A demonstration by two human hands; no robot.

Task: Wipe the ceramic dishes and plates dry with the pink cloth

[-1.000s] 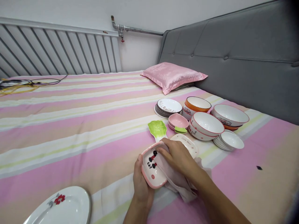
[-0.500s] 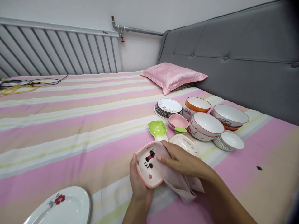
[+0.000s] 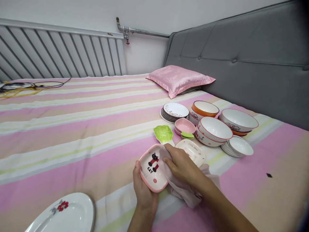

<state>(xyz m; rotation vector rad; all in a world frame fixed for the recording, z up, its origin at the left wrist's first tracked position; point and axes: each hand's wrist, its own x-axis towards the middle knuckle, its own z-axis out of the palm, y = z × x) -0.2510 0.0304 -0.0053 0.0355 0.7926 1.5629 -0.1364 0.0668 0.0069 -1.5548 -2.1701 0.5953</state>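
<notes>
My left hand (image 3: 144, 190) is closed on the lower left side of a pink-rimmed square dish (image 3: 149, 172) with a black cat and the word CAT inside. The dish is tilted toward me above the bed. Bunched in my right hand (image 3: 182, 164) is a pale pink cloth (image 3: 190, 195), pressed over the dish's right rim and part of its inside; its loose end hangs below my wrist. Just beyond the dish lie a green leaf-shaped dish (image 3: 163, 133) and a cream Cute Bear plate (image 3: 193, 153), partly covered by my right hand.
Stacked plates (image 3: 176, 109), pink small bowls (image 3: 185, 125), large bowls (image 3: 214, 129) and small white dishes (image 3: 241, 145) stand toward the headboard (image 3: 253, 74). A flowered white plate (image 3: 74, 214) lies front left. Farther back are a pink pillow (image 3: 178, 79) and coiled cables (image 3: 21, 88).
My right hand and the cloth have shifted slightly across the dish, and the cloth's loose end now spreads farther right. The dish has turned a little and moved slightly up and left.
</notes>
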